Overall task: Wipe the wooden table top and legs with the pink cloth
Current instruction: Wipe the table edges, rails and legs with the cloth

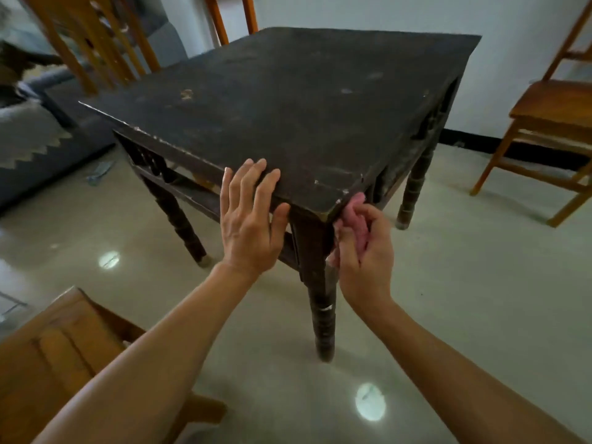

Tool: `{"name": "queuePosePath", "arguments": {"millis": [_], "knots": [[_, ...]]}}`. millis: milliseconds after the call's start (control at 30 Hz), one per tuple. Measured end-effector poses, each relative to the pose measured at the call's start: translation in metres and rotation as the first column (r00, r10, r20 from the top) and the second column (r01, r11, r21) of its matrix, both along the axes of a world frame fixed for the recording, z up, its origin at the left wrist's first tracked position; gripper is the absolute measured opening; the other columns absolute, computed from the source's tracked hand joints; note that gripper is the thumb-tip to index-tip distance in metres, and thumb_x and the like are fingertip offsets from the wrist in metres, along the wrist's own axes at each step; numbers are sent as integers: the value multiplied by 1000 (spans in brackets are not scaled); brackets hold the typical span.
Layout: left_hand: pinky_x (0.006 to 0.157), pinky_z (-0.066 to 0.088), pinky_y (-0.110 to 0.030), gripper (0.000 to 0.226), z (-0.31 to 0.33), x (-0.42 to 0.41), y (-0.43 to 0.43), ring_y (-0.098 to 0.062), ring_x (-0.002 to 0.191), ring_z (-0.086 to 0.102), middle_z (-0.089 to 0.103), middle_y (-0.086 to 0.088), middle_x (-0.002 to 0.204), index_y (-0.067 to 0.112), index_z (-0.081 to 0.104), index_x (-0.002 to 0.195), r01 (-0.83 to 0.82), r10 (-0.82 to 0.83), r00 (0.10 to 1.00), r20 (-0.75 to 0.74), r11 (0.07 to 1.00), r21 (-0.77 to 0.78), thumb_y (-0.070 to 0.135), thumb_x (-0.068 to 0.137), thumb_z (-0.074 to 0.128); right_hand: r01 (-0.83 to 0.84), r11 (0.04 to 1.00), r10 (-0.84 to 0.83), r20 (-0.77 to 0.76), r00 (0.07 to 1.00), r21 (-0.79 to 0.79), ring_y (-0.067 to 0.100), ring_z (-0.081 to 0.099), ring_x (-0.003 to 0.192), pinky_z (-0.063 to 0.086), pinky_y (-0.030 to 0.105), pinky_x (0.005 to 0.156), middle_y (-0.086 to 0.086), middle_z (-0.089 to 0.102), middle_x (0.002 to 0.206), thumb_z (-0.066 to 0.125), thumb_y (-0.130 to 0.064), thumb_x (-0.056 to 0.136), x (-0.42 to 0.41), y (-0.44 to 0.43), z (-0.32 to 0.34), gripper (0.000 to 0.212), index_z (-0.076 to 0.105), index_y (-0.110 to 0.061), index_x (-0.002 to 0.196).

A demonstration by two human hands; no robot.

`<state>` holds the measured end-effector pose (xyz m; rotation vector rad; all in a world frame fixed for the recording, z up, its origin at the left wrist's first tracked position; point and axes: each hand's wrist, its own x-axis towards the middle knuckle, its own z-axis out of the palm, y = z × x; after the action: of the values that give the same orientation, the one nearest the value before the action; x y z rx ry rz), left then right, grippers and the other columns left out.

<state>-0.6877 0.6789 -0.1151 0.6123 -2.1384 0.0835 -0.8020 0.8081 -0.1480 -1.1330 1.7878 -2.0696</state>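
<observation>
Well off to the right of your right hand (365,248), 1 orange-brown wooden chair (551,113) stands near the white wall (352,11). Below your left hand (253,219), nearest you, is another chair (64,347). Far up and left of that hand, a slatted chair back (96,43) rises beside a grey sofa (28,145). The glossy pale floor (464,283) shows 2 round bright reflections.

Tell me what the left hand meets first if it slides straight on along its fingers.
The left hand points across the table top, which looks free. Past its far edge, probably the chair back, depth unclear.
</observation>
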Motion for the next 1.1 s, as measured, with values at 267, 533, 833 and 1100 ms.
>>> {"name": "queuePosePath", "arguments": {"millis": [267, 533, 833, 1100], "knots": [[102, 36, -54, 38, -17, -13, -21, -32, 114, 51, 59, -18, 116, 1, 56, 116, 36, -100, 963, -248, 968, -250, 31, 102, 38, 52, 980, 60, -531, 845, 193, 10, 64, 79, 57, 33, 66, -8, 55, 100, 58, -19, 91, -14, 30, -144, 20, 61, -26, 109], [105, 34, -52, 39, -14, -6, -26, -31, 120, 48, 57, -16, 122, 4, 54, 123, 38, -84, 981, -175, 967, -250, 31, 101, 38, 136, 956, -293, -888, 354, -261, 24, 55, 97, 45, 26, 75, 10, 66, 119, 62, -15, 94, -4, 17, -21, 26, 70, -8, 118], [106, 33, -54, 40, -18, -5, -21, -33, 126, 44, 53, -18, 129, 4, 48, 130, 63, -105, 977, -183, 973, -221, 29, 99, 44, 153, 901, 397, -913, 93, 407, 19, 58, 98, 52, 32, 77, -5, 68, 116, 67, -8, 79, -20, 53, -169, 29, 73, -16, 107], [111, 30, -55, 58, -141, 2, 27, -25, 141, 26, 34, -12, 150, 10, 31, 145, 53, -39, 997, -65, 972, 229, 44, 98, 36, 160, 987, -153, -417, 896, -20, 25, 64, 76, 57, 38, 59, -5, 48, 113, 60, -18, 93, -37, 29, -116, 21, 57, -19, 114]]}}
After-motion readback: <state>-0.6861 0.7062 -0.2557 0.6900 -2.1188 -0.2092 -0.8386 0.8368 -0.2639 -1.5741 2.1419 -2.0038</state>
